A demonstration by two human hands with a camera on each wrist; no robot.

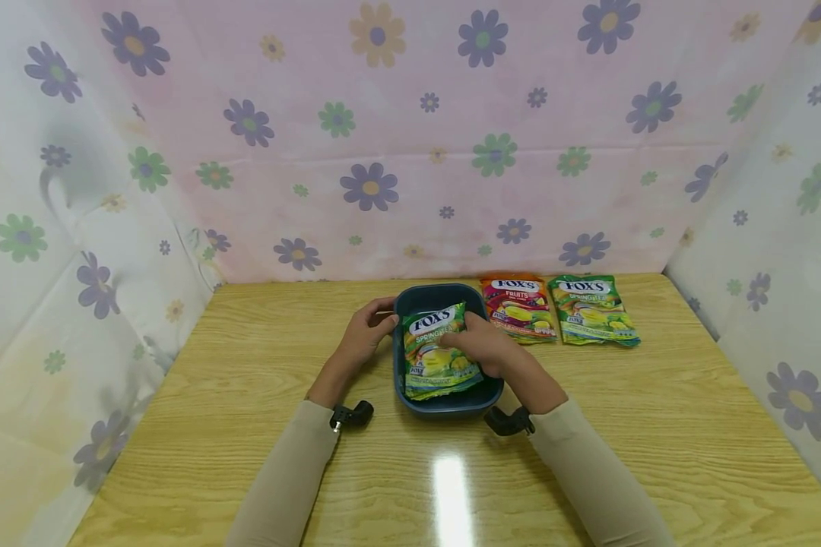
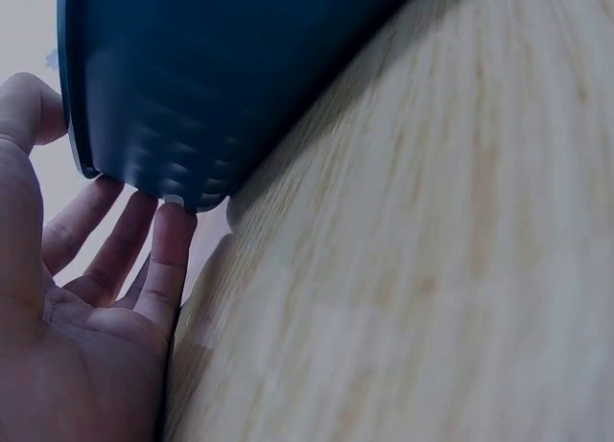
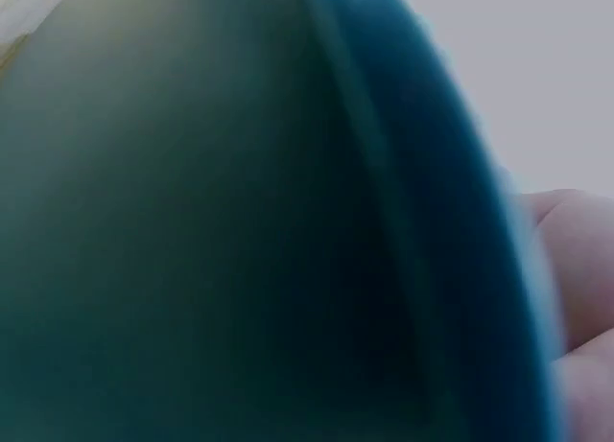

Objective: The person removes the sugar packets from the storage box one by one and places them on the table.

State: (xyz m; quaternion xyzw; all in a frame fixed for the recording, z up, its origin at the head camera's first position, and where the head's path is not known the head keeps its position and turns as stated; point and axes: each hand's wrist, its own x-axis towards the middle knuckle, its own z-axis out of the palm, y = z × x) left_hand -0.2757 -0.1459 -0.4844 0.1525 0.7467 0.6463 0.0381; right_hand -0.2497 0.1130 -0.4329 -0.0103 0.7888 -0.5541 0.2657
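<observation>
A dark blue plastic container (image 1: 445, 414) stands on the table, its wall filling much of both wrist views. Inside lies a green Fox's Spring Tea candy bag (image 1: 438, 357), tilted against the container's walls. My left hand (image 1: 362, 334) holds the container at its left side, thumb at the rim; the left wrist view has its fingertips (image 2: 173, 221) against the outer wall. Reaching over the right rim, my right hand (image 1: 489, 346) grips the candy bag, with the thumb across its front. Its other fingers are mostly hidden; the right wrist view catches only part of them beyond the rim.
Right of the container, a red Fox's Fruits candy bag (image 1: 518, 308) and another green Fox's Spring Tea bag (image 1: 591, 310) lie side by side near the back edge of the wooden table (image 1: 260, 357). Flower-patterned cloth (image 1: 410, 152) hangs behind and at both sides.
</observation>
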